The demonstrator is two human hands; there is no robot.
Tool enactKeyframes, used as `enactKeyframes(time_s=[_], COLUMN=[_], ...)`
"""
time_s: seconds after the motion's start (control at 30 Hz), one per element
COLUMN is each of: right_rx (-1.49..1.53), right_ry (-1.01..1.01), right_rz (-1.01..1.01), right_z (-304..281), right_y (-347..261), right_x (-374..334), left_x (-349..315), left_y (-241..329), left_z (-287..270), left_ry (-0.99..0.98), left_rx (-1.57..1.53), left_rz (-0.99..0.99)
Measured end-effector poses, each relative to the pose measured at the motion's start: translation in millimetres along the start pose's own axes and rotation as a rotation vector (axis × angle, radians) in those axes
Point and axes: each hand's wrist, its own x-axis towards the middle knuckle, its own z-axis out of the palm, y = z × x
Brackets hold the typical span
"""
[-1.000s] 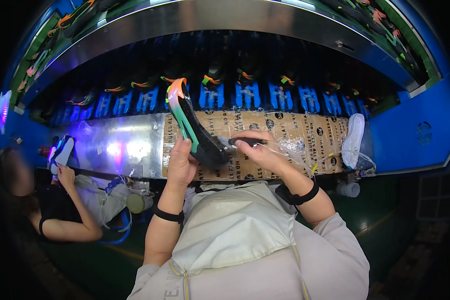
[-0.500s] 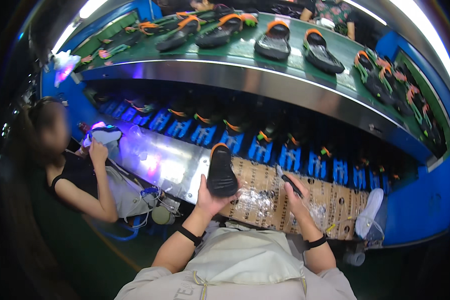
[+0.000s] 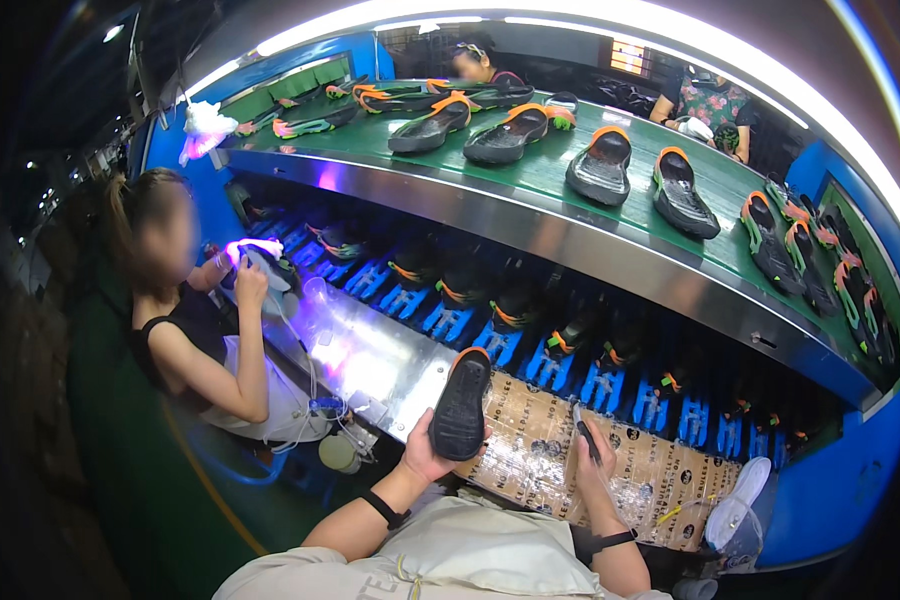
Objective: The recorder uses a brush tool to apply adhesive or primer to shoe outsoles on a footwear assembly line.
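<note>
I have the left hand [image 3: 427, 450] wrapped round a long black shoe with an orange rim [image 3: 458, 405], thumb at its left side and fingertips at its right, its broad dark face turned up. The shoe is above the near edge of the shiny steel bench [image 3: 395, 350], by the left edge of a brown printed cardboard sheet [image 3: 530, 440]. My right hand [image 3: 592, 472] pinches a slim black-handled tool with a pale tip [image 3: 590, 443] over the middle of that sheet, apart from the shoe. I judge the step in hand to be presenting and checking the dark face, since the tip is not on it. If that face needs more work, the next move calls for a steady left grip and bringing the tip across; I cannot tell whether the tip is wet.
</note>
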Motion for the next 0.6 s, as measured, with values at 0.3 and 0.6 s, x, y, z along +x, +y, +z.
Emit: enactKeyframes(time_s=[0.3,0.6], right_rx=[0.047,-0.018], right_ry=[0.004,0.019], right_rz=[0.031,-0.04], right_z=[2.6,3.0], right_y=[-1.2,-4.6], right_x=[3.4,0.2], left_x=[18.8,128.1], left_y=[97.6,293.6], left_z=[188.2,305.6], left_ry=[-0.413,-0.266], left_rx=[0.628,0.115], left_rz=[0.131,0.78])
